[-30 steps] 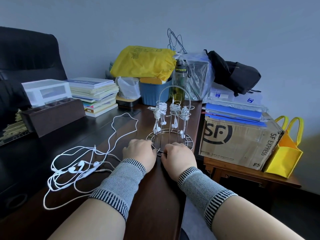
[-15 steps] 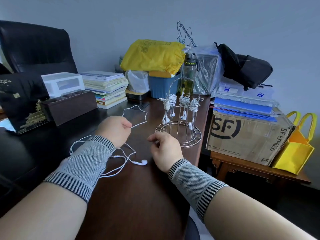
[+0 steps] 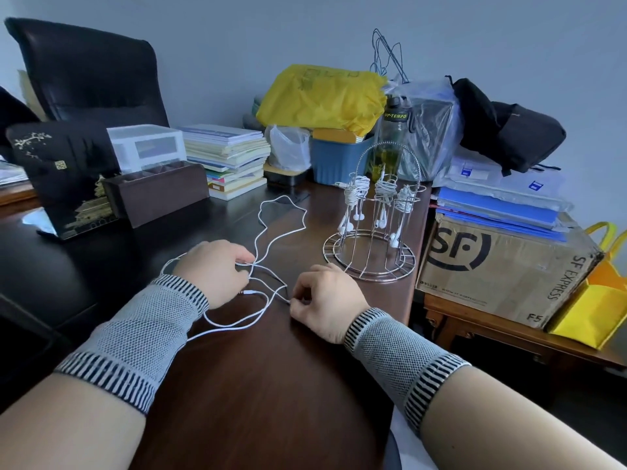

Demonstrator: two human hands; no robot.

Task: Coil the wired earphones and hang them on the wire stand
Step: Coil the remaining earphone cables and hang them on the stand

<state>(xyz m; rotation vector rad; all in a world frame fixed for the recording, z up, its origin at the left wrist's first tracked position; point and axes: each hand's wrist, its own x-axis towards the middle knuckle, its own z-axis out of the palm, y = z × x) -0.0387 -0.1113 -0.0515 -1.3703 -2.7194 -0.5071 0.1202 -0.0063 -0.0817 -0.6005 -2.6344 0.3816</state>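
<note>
Here, both hands pinching the loose earphones [image 3: 271, 228], left hand [image 3: 217, 269], right hand [image 3: 325, 296], cable strung between

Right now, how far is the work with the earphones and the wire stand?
Done: three coiled earphone bundles already hang on the wire stand. In hand: one loose white earphone cable lies uncoiled on the desk; the left hand grips it near its middle and the right hand pinches it closer to the stand. Left: coil this set and hang it on the stand.
</note>
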